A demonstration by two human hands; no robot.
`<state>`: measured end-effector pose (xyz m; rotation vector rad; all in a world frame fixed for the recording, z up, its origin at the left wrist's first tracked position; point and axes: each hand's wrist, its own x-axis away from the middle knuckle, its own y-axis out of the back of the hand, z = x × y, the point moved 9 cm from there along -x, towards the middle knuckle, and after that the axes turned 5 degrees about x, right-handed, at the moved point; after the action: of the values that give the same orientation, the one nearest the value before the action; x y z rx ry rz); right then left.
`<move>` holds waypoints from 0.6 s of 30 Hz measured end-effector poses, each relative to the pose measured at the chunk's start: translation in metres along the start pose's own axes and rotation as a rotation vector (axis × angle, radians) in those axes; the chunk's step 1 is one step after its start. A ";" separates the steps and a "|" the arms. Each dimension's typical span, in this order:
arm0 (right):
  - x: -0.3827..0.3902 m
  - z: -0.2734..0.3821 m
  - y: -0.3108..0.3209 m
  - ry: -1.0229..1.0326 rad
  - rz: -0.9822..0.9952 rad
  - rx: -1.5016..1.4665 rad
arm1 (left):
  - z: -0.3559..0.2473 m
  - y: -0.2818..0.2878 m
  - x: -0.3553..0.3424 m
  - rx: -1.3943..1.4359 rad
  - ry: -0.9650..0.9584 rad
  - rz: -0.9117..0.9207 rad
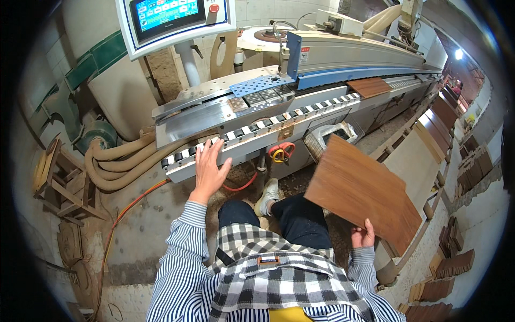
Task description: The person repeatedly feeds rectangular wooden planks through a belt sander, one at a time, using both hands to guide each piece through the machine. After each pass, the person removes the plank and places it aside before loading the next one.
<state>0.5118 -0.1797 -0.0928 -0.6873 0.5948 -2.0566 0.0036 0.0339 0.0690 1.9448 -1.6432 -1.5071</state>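
A flat brown wood-grain board (pixel 357 185) is tilted at my right side. My right hand (pixel 363 234) grips its near edge, with fingertips showing on the top face and the rest partly hidden. Beyond its lower right edge shows more brown board (pixel 410 228); I cannot tell whether that is a separate piece. My left hand (pixel 211 165) is spread open over the near end of the machine's roller rail (pixel 252 129), holding nothing. Farther along the rail, another brown board (pixel 370 87) lies beside the blue and beige pressure beam (pixel 365 59).
A control screen with a red button (pixel 214 8) stands at the upper left. Red-handled scissors or pliers (pixel 281 152) hang under the rail near a lined bin (pixel 335 131). Thick hoses (pixel 120 158) and a wooden stool (pixel 70 185) are on the left; boards (pixel 437 126) lie on the right.
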 end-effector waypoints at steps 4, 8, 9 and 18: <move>-0.022 -0.031 -0.089 -0.129 0.208 0.048 | -0.045 0.015 0.022 0.181 -0.051 0.059; -0.029 -0.072 -0.200 -0.241 0.395 0.090 | -0.080 0.035 0.047 0.180 -0.145 0.138; -0.032 -0.087 -0.220 -0.282 0.451 0.096 | -0.084 0.039 0.050 0.158 -0.144 0.152; -0.015 -0.169 -0.348 -0.534 0.746 0.087 | -0.004 0.069 0.060 -0.152 0.046 -0.011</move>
<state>0.2050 0.0380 -0.0003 -0.7748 0.3641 -1.1390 -0.0446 -0.0425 0.0843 1.8963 -1.4561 -1.5312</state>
